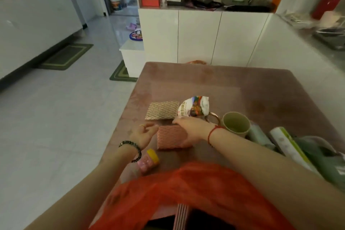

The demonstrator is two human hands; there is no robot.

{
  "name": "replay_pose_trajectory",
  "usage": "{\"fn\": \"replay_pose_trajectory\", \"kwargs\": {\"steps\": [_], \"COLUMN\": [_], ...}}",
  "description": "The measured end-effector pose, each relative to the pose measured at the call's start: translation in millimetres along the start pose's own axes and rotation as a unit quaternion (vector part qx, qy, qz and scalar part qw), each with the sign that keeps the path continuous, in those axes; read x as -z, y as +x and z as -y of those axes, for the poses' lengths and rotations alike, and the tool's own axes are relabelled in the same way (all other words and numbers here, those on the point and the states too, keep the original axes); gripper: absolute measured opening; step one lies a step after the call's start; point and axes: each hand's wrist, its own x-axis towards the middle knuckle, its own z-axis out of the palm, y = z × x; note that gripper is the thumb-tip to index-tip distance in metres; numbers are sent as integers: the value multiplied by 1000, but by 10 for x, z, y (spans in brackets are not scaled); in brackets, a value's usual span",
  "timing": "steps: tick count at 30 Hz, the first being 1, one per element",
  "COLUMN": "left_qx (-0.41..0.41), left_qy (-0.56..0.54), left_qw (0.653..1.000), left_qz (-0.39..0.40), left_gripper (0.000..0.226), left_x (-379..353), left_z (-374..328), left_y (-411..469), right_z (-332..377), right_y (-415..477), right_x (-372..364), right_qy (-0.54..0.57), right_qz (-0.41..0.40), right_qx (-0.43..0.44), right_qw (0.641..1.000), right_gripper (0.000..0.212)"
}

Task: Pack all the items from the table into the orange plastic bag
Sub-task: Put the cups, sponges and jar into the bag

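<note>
Your orange plastic bag (196,192) lies slack at the table's (233,87) near edge, mouth toward you. Ahead of it, your right hand (190,129) rests flat on the pink patterned pad (170,139), fingers together and reaching past its far edge. Your left hand (144,133) hovers just beside the pad's left edge, fingers loosely curled, gripping nothing.

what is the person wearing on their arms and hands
Both forearms are bare, with no sleeves in view. The left hand has a thin gold ring on one of its fingers and a dark beaded bracelet at the wrist. The right hand has a thin red string around its wrist.
</note>
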Motion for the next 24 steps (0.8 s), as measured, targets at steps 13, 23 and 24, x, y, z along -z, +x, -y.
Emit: {"fn": "replay_pose_trajectory", "kwargs": {"steps": [13, 23, 24], "left_qx": [98, 108, 112], "left_qy": [-346, -474, -473], "left_qw": [933, 854, 856], "left_qz": [-26, -183, -177], "left_gripper": [88, 32, 31], "left_x": [-108, 448, 486], "left_z": [208, 272, 301], "left_y": [367, 304, 255], "right_z": [10, -29, -20], "right_y": [319, 912, 949], "right_x": [-67, -230, -264], "right_qy": [234, -165, -211], "right_qz": [-101, -140, -132], "right_qx": [-1, -18, -23], "right_qw": [967, 976, 968], "right_gripper": [87, 75, 73]}}
